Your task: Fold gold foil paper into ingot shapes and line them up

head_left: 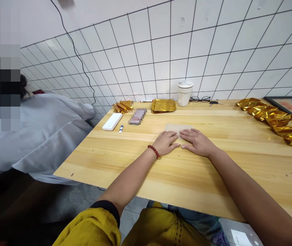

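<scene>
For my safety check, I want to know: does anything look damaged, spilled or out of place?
The small wall patch above the white cup looks odd: its surface seems scuffed or peeled. I see no spill on the table.

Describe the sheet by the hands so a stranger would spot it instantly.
On the wooden table, find the left hand and right hand, palms down. A pale sheet lies partly beneath both. Unlike the shiny gold foil bundle by the white cup, it is flat and dull.
</scene>
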### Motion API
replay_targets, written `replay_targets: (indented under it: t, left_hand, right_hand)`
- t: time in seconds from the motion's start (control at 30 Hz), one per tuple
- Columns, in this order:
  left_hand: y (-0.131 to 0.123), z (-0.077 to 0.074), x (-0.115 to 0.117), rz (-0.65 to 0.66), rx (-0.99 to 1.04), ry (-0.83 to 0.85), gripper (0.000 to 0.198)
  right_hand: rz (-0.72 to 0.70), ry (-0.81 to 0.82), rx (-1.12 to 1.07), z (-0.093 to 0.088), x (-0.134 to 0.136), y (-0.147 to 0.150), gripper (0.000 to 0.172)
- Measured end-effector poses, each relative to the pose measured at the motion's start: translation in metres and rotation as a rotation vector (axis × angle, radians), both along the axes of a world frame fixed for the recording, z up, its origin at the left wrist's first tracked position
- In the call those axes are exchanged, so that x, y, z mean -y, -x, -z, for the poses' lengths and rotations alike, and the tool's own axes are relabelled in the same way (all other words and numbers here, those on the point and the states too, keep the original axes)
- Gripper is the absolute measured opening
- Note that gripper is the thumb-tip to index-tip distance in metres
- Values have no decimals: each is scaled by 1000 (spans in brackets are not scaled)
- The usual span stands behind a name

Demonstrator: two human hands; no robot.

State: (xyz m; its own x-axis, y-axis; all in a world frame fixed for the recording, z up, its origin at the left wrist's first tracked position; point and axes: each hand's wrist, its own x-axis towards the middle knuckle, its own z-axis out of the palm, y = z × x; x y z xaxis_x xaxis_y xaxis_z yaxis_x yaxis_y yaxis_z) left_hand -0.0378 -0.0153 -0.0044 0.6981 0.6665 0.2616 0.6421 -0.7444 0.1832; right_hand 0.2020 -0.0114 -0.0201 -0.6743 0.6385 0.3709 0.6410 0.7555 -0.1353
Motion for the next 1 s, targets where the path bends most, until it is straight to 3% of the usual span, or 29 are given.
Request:
replay_targets:
  t: [0.2, 0.83, 0.93, 1.0]
  left_hand:
    - [0, -1, 0, -18, -15, 12, 38]
    - [0, 3, -2, -5, -17, -28, 39]
    - [1, 3, -1, -4, -14, -32, 39]
    - [1, 3, -1, 1, -15, -32, 39]
  right_hand:
    - [11, -14, -28, 0, 0, 2, 47]
    - [522, -224, 55, -8, 0, -12, 48]
    - [471, -255, -57, -6, -1, -13, 42]
    - [325, -243, -109, -4, -2, -11, 38]
